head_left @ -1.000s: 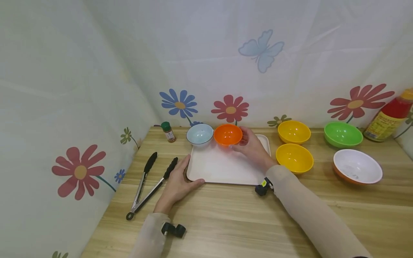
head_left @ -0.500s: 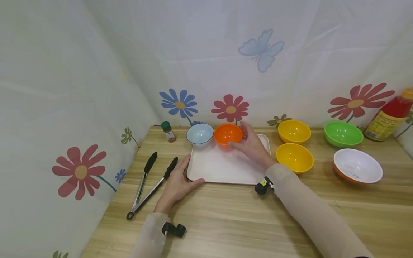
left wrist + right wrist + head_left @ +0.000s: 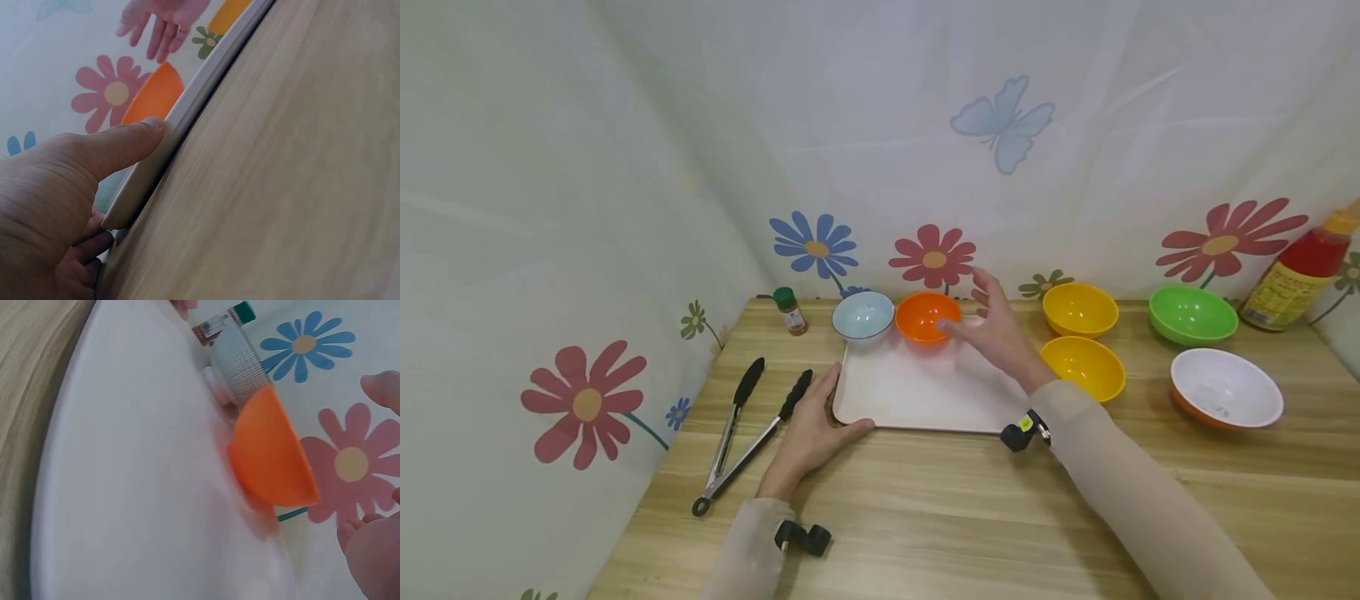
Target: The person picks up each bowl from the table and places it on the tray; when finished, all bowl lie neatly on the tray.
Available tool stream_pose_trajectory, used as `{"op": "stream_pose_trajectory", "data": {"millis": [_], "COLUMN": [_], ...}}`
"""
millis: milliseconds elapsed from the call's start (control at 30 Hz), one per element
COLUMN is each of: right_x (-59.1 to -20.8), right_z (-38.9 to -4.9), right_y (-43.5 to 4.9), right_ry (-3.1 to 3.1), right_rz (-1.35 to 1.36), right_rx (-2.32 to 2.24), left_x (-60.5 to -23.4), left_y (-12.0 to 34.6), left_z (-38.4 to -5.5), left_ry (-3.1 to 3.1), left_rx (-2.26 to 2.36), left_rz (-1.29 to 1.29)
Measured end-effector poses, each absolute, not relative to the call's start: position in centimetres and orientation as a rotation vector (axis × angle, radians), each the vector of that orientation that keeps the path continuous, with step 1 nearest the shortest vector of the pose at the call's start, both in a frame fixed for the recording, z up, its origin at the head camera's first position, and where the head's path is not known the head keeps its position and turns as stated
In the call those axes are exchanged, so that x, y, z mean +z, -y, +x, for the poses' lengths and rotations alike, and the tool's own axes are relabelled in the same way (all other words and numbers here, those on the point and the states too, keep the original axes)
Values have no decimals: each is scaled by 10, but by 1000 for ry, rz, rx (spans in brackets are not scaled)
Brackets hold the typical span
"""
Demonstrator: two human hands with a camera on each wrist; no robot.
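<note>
We are noting the right hand (image 3: pixel 1006 340) drawing back from the orange bowl (image 3: pixel 923 313), its fingers spreading wide and holding nothing. The bowl, round, is sitting far on the tray (image 3: pixel 917 392), just left of this nearer hand; the left hand (image 3: pixel 811 432) is gripping the tray's near-left corner.

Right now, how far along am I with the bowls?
Done, it seems: the light blue bowl and orange bowl sit on the tray. In hand: the left hand holds the tray's corner; the right hand is empty. Possibly remaining: the yellow bowls, green bowl and white bowl, off the tray.
</note>
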State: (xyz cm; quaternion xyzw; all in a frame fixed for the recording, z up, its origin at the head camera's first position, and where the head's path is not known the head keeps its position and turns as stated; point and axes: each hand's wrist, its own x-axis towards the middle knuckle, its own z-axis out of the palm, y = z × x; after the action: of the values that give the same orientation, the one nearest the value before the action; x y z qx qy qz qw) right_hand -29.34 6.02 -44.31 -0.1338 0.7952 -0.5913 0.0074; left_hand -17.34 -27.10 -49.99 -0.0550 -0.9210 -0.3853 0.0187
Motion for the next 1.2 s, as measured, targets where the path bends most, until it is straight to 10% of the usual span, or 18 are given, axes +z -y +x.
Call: {"op": "stream_pose_trajectory", "data": {"millis": [1200], "right_x": [-375], "right_z": [-212], "right_y": [-212], "right_ry": [-2773], "right_rz": [-480], "right_rx": [-2097], "left_x": [-498], "left_y": [271], "left_z": [-171], "left_ry": [2851], "left_rx": [-1199], "left_rz": [-183]}}
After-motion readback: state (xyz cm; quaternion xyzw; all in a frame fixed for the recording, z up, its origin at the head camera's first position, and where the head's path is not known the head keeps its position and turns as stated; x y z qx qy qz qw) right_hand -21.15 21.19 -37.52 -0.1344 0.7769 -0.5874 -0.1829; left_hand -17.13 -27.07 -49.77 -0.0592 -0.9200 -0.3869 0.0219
